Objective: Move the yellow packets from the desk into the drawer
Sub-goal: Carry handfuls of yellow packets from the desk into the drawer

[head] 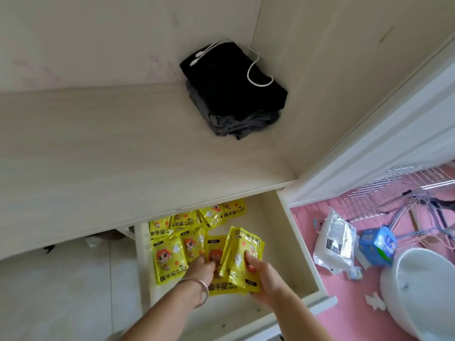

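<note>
Bare drawer (299, 244) floor right of yellow packets (172, 244)

Both hands reach into the open drawer (299, 244); the right hand (264, 279) holds a tilted stack of yellow packets (242, 260); the left hand (200, 268) touches packets lying flat. Folded dark clothes (232, 92) sit on the desk (110, 148).

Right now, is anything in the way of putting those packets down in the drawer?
Nothing visible blocks them. The right hand holds a bunch of packets already over the open drawer. Other packets cover the drawer's left side, where the left hand rests, but the right side is bare.
</note>
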